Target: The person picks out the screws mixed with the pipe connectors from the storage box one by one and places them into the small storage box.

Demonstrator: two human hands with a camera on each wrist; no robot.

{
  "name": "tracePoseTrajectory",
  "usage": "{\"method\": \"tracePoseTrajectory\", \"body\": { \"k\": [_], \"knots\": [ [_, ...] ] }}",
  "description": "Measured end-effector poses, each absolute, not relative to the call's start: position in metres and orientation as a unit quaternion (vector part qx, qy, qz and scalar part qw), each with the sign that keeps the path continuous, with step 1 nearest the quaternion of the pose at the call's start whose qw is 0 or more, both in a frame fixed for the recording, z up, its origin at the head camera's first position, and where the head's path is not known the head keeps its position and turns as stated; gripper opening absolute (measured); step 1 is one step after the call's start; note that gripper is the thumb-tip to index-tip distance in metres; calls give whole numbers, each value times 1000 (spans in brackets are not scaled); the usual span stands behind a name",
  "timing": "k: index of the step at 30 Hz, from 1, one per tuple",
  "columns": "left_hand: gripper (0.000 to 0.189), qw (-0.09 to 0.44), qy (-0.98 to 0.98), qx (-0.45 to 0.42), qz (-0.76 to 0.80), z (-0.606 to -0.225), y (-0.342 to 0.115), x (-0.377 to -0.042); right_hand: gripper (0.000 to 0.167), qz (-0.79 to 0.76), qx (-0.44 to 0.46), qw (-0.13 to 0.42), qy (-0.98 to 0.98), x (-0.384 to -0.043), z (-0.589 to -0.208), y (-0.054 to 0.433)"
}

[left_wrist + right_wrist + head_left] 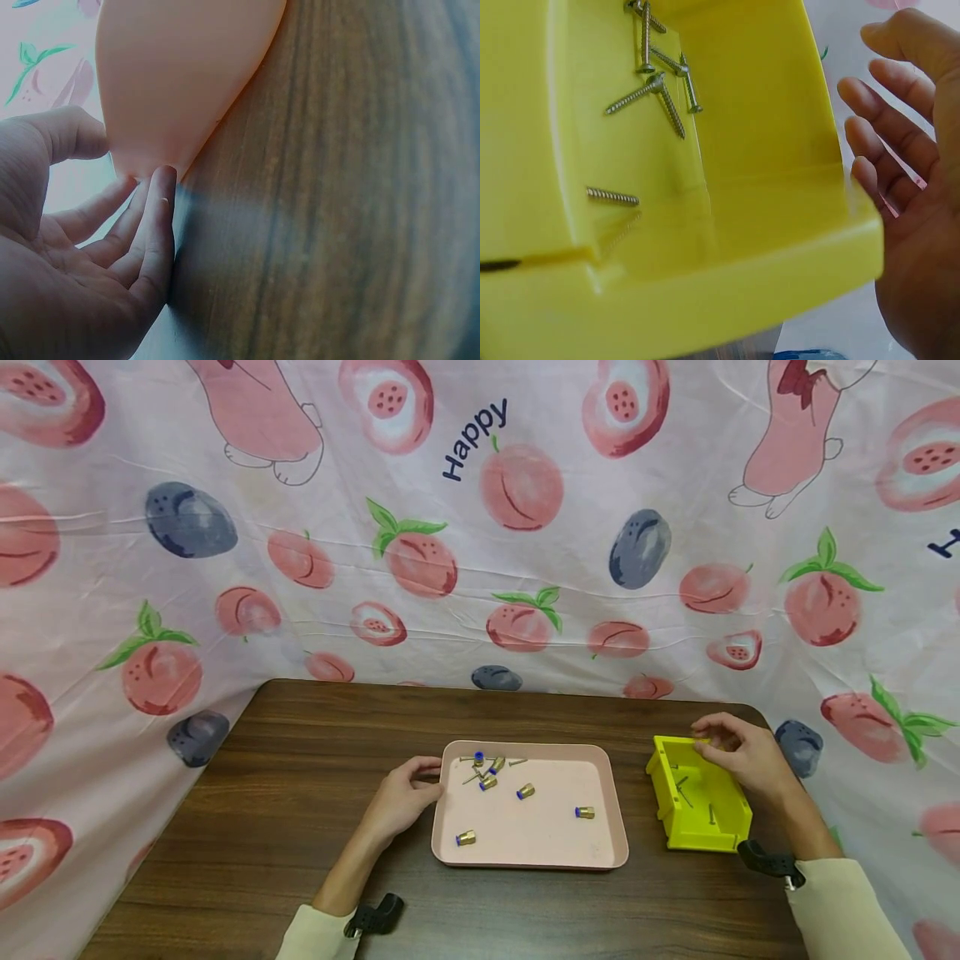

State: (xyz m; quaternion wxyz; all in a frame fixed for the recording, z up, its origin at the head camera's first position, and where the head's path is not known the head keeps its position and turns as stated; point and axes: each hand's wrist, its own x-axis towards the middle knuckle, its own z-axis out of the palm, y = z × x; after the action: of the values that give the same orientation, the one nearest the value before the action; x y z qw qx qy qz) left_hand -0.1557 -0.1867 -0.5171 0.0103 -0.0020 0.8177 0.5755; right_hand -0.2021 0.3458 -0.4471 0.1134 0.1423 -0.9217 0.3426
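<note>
My left hand rests its thumb and fingertips against the left edge of a pink tray. In the left wrist view, the fingers are fairly straight at the tray's outer wall. Several brass fittings with blue ends, such as this fitting, lie on the tray, with a few screws at its back left. My right hand, loosely curled and holding nothing, hovers at the far right side of a yellow bin. Inside the bin are several screws.
Both trays stand on a dark wood-grain table. A fruit-print cloth hangs behind the table and along both sides. The bin stands just right of the pink tray, close to the table's right edge.
</note>
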Motion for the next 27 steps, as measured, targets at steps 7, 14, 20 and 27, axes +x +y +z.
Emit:
{"method": "tracePoseTrajectory", "body": {
  "k": [7, 14, 20, 27],
  "knots": [
    [41, 9, 819, -1, 574, -518, -187, -155, 32, 352, 149, 114, -917, -201, -446, 335],
    [41, 10, 820, -2, 572, -518, -188, -155, 32, 365, 189, 128, -903, -203, -443, 312],
    [41, 8, 822, -2, 569, -517, -187, -154, 39, 376, 215, 120, -893, -204, -441, 291],
    [41, 8, 822, -5, 569, -518, -188, -155, 40, 389, 253, 113, -878, -211, -439, 263]
  ]
}}
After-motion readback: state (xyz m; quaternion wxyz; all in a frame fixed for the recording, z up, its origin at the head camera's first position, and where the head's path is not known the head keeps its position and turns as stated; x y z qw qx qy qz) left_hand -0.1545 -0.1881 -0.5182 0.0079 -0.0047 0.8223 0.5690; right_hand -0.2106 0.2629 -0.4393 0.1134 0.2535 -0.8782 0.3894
